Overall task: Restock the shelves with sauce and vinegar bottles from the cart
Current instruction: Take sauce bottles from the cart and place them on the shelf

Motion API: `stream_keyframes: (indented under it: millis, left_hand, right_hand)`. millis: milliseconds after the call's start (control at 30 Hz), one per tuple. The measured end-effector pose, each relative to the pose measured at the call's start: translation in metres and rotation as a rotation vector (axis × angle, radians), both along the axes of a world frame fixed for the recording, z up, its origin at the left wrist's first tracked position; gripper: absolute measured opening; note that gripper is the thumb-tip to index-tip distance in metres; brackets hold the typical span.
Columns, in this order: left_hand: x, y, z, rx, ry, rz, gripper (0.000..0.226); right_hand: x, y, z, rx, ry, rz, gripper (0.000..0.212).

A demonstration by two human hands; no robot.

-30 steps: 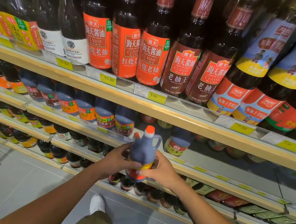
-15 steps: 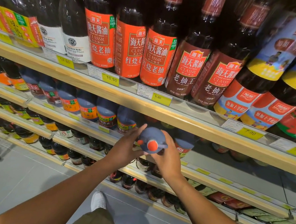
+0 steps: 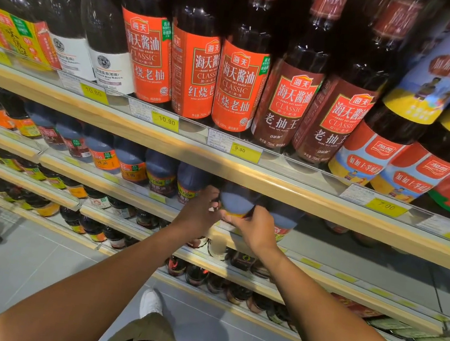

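A dark sauce jug (image 3: 235,200) with a blue-grey shoulder and a yellow-orange label sits at the front of the second shelf (image 3: 351,245), its top hidden under the shelf above. My left hand (image 3: 198,212) grips its left side and my right hand (image 3: 255,227) grips its lower right side. It stands at the right end of a row of like jugs (image 3: 160,172), with one more jug (image 3: 283,221) just to its right.
The top shelf (image 3: 219,161) carries tall soy sauce bottles (image 3: 240,86) with yellow price tags along its edge. Lower shelves (image 3: 124,230) hold small dark bottles. Right of the jugs the second shelf is bare. Grey floor and my white shoe (image 3: 150,302) lie below.
Both hands lifted the jug from in front of the lower shelves and pushed it into the second shelf. Its orange cap has gone out of sight under the shelf above.
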State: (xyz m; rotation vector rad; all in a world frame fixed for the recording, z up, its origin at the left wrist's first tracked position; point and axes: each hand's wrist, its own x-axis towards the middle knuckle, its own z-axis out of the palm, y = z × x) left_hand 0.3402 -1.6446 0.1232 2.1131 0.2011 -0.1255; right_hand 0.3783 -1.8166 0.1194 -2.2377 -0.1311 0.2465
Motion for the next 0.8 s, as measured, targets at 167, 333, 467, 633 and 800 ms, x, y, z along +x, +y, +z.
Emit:
stream_keyframes:
  millis: [167,333,467,633,800]
  left_hand:
    - [0.011,0.004,-0.015,0.061,0.061,-0.029,0.025]
    - [0.001,0.005,-0.016,-0.182,0.102,-0.002,0.059]
    - [-0.003,0.007,-0.017,-0.196,0.082,0.039,0.055]
    - [-0.014,0.023,-0.019,-0.108,-0.091,0.331,0.028]
    - [-0.020,0.048,-0.021,-0.088,-0.201,0.477,0.021]
  right_hand:
    - [0.004,0.003,0.001,-0.032,0.030,0.011,0.046]
    - [0.010,0.005,-0.002,-0.049,0.080,0.003,0.043]
    - [0.017,0.007,0.000,-0.092,0.154,0.023,0.042]
    - [0.023,0.008,0.003,-0.111,0.203,0.038,0.043]
    - [0.024,0.013,0.000,-0.087,0.257,0.019,0.039]
